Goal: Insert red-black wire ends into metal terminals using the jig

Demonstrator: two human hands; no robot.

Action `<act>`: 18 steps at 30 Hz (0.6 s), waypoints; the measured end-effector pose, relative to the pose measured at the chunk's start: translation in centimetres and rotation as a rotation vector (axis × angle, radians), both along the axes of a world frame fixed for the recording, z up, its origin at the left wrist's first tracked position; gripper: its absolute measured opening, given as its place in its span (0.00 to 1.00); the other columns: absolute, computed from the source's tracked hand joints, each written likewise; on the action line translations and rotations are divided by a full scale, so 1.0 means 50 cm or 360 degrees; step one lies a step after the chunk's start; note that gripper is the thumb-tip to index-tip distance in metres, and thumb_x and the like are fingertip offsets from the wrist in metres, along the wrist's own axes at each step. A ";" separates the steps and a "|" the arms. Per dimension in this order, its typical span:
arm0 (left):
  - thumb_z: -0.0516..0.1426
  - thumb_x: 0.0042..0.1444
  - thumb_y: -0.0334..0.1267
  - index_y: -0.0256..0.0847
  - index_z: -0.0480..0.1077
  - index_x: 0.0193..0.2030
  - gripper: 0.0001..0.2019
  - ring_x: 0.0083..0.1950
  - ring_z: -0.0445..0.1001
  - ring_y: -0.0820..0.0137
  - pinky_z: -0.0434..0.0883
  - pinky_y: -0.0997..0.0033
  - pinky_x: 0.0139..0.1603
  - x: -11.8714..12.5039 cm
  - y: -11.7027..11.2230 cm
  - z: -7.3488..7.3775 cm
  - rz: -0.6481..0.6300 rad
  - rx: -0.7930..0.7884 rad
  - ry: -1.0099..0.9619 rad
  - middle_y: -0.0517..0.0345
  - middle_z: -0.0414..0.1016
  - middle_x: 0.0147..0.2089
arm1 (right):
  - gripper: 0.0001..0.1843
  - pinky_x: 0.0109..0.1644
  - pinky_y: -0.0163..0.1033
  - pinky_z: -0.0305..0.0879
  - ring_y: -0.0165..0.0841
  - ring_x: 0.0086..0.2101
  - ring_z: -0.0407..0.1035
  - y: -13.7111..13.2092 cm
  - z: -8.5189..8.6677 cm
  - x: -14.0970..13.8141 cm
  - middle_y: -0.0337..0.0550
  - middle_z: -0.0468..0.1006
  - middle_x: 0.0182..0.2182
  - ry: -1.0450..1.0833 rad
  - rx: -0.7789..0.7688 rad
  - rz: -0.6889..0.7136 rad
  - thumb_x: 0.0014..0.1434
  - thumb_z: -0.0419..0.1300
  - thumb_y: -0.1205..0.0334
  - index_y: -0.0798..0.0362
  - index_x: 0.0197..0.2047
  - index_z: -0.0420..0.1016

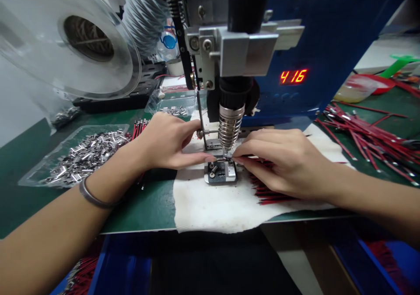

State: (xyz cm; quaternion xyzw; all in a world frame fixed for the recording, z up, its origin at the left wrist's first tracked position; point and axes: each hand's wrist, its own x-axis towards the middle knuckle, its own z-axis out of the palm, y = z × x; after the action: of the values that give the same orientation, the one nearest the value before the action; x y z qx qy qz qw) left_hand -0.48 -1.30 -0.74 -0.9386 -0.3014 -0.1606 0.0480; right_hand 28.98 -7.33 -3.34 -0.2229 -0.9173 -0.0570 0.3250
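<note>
My left hand [167, 142] and my right hand [282, 159] meet under the ribbed metal nozzle [230, 124] of a blue machine [331, 36]. Both pinch a small metal tube with a red wire [224, 159] just above a small metal fixture [220, 172]. The left fingertips hold the tube's left end. The right fingertips hold the wire side, and the right palm lies over a bundle of red wires [269, 192] on a white cloth [223, 207].
A clear bag of small metal tubes [82, 155] lies at the left. More red wires [370, 139] are piled at the right. A large clear reel [75, 41] stands at the back left. The machine's red display [293, 76] reads 416. The green tabletop ends at a front edge [138, 230].
</note>
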 end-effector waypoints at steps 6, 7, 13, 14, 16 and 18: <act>0.49 0.66 0.80 0.46 0.61 0.27 0.38 0.19 0.60 0.72 0.52 0.63 0.25 0.003 -0.002 -0.002 0.0014 -0.0004 -0.0032 0.61 0.65 0.16 | 0.08 0.40 0.38 0.69 0.31 0.35 0.77 -0.002 -0.001 0.000 0.41 0.84 0.38 -0.0016 0.0002 -0.0016 0.76 0.60 0.67 0.57 0.44 0.81; 0.49 0.67 0.80 0.46 0.61 0.26 0.37 0.19 0.59 0.72 0.52 0.63 0.25 0.004 -0.002 -0.003 0.0019 0.0001 -0.0034 0.61 0.65 0.16 | 0.08 0.40 0.38 0.69 0.31 0.35 0.77 -0.002 0.000 -0.001 0.41 0.84 0.38 -0.0013 -0.0004 -0.0014 0.76 0.61 0.67 0.57 0.44 0.81; 0.48 0.68 0.77 0.45 0.61 0.27 0.36 0.20 0.60 0.72 0.53 0.63 0.26 -0.001 -0.002 -0.004 0.0039 -0.0006 0.0010 0.61 0.65 0.17 | 0.07 0.41 0.38 0.70 0.30 0.35 0.77 0.001 0.001 -0.003 0.41 0.85 0.38 0.0002 -0.0049 0.0029 0.76 0.61 0.68 0.57 0.46 0.81; 0.49 0.68 0.77 0.45 0.62 0.27 0.36 0.20 0.60 0.72 0.53 0.62 0.27 -0.002 -0.002 -0.003 0.0044 -0.0015 0.0014 0.61 0.65 0.17 | 0.07 0.41 0.37 0.70 0.30 0.35 0.77 0.002 0.000 -0.002 0.42 0.85 0.38 -0.0004 -0.0053 0.0034 0.76 0.61 0.68 0.58 0.46 0.81; 0.51 0.67 0.76 0.45 0.62 0.27 0.35 0.20 0.61 0.71 0.53 0.62 0.27 -0.003 0.000 -0.002 0.0055 -0.0035 0.0029 0.61 0.66 0.17 | 0.08 0.42 0.37 0.69 0.30 0.36 0.77 0.004 0.000 0.001 0.42 0.84 0.38 -0.0026 -0.0077 0.0040 0.76 0.60 0.67 0.58 0.47 0.82; 0.52 0.67 0.75 0.45 0.62 0.27 0.34 0.20 0.62 0.71 0.53 0.62 0.27 -0.004 0.001 -0.001 0.0054 -0.0050 0.0047 0.60 0.67 0.17 | 0.08 0.42 0.36 0.68 0.30 0.35 0.76 0.006 0.002 0.006 0.42 0.83 0.37 -0.0044 -0.0093 0.0053 0.77 0.60 0.67 0.58 0.46 0.81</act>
State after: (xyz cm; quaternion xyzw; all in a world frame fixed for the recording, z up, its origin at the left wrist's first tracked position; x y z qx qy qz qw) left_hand -0.67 -1.24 -0.79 -0.9363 -0.3189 -0.1412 0.0403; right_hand 29.27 -7.03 -3.25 -0.2163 -0.9265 -0.0278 0.3066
